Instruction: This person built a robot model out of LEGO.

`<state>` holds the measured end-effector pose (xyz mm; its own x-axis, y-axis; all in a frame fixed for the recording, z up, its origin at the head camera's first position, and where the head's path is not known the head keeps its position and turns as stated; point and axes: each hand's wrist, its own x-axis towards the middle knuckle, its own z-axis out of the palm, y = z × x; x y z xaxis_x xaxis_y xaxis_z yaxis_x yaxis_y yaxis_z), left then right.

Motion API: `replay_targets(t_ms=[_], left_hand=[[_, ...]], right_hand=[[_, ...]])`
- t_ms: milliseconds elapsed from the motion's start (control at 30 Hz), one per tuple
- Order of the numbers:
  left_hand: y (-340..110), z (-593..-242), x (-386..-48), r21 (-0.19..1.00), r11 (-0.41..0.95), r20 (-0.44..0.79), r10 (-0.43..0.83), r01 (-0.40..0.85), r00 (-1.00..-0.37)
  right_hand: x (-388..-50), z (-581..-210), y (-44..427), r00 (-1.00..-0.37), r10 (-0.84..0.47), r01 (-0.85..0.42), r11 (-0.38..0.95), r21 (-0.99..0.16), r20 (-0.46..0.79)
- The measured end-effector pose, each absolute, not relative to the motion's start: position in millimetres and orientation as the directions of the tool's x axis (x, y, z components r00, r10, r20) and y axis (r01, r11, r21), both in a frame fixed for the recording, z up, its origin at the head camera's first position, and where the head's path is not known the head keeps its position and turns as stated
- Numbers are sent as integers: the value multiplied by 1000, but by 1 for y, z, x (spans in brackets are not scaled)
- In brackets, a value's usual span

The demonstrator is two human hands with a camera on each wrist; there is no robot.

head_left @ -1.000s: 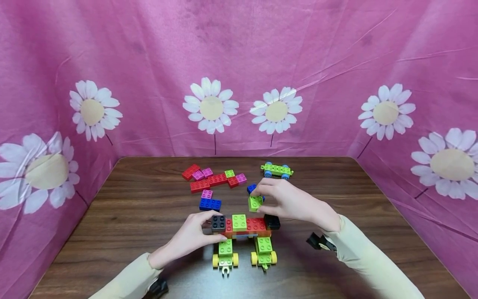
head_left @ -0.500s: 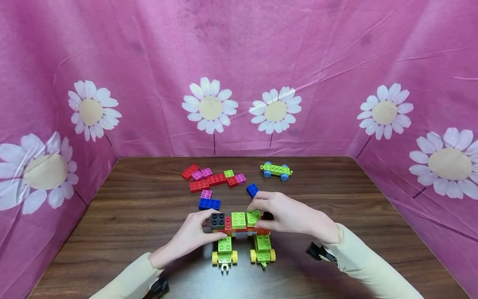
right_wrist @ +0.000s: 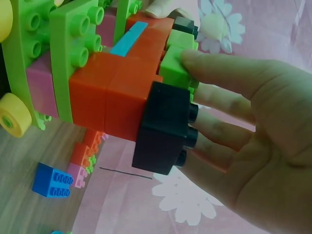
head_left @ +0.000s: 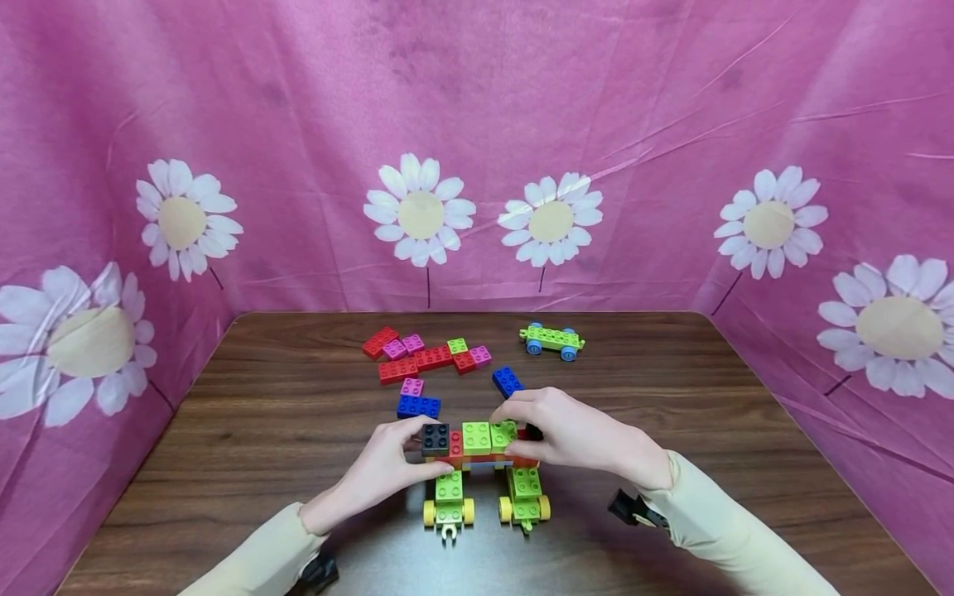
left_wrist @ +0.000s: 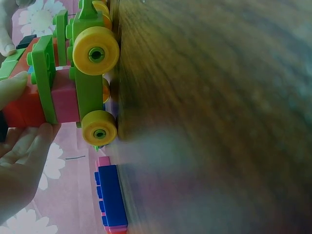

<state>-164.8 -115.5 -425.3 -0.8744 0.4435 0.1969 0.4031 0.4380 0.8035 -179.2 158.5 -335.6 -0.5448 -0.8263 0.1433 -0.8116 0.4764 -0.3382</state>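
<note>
A built block vehicle stands near the table's front, its red blocks (right_wrist: pixel 126 92) bridging two green wheeled bases (head_left: pixel 450 505) with yellow wheels. My left hand (head_left: pixel 373 480) grips its left end, thumb in front and fingers behind, beside a black block (head_left: pixel 436 439). On top sits a green block (head_left: pixel 477 437); against its right side my right hand (head_left: pixel 581 430) pinches a second green block (head_left: pixel 503 434) on the red row. Another black block (right_wrist: pixel 163 127) is at the right end, mostly hidden by my right hand in the head view.
Behind the vehicle lie a blue block (head_left: pixel 508 382), a blue block (head_left: pixel 419 406) with a pink one (head_left: pixel 412 387), and joined red, pink and green blocks (head_left: pixel 435 358). A green base with blue wheels (head_left: pixel 552 338) stands at the back. Pink cloth (head_left: pixel 477 108) surrounds the table (head_left: pixel 298 364).
My right hand has brought the second green block forward and down onto the red row, then slightly left against the other green block. My left hand has kept its grip.
</note>
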Motion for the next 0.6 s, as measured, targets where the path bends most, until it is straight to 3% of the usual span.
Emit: replay_targets(t_ms=[600], left_hand=[[-115, -425, -165, 777, 463, 217, 439, 427, -872]], right_hand=[[-181, -330, 153, -522, -844, -831, 470, -299, 124]])
